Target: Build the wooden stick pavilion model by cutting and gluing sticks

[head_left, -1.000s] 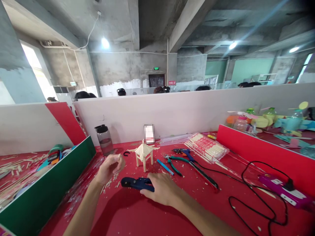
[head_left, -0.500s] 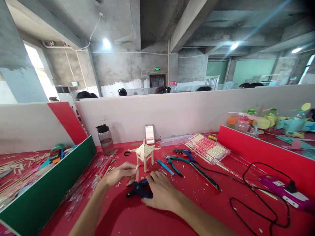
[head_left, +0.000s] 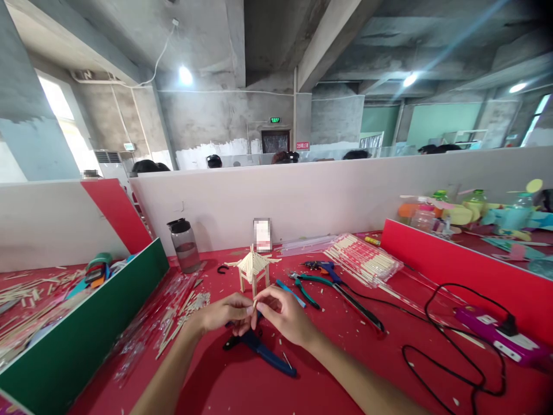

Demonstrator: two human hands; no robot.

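Observation:
My left hand [head_left: 228, 314] and my right hand [head_left: 283, 314] meet in front of a small pavilion [head_left: 253, 268] built of pale wooden sticks. Between their fingertips is a short piece of wooden stick [head_left: 254, 304], mostly covered by the fingers; both hands are closed in a pinch on it. Just below them, a dark blue-handled hand tool [head_left: 270, 354] lies on the red tabletop, its head partly hidden by my left hand. The pavilion stands upright on its posts, apart from my hands.
Right of the pavilion lie a light-blue pen-like stick [head_left: 290, 293], green-handled pliers [head_left: 307, 291], a glue gun [head_left: 324, 268] and a long black-bladed tool [head_left: 358, 305]. Bagged sticks [head_left: 363, 259], a purple power strip [head_left: 501, 334] and cable are farther right. A bottle [head_left: 184, 245] stands left.
My right hand has let go of the blue-handled tool and risen to pinch the stick piece alongside my left hand. The tool now lies free, its handles spread to the right.

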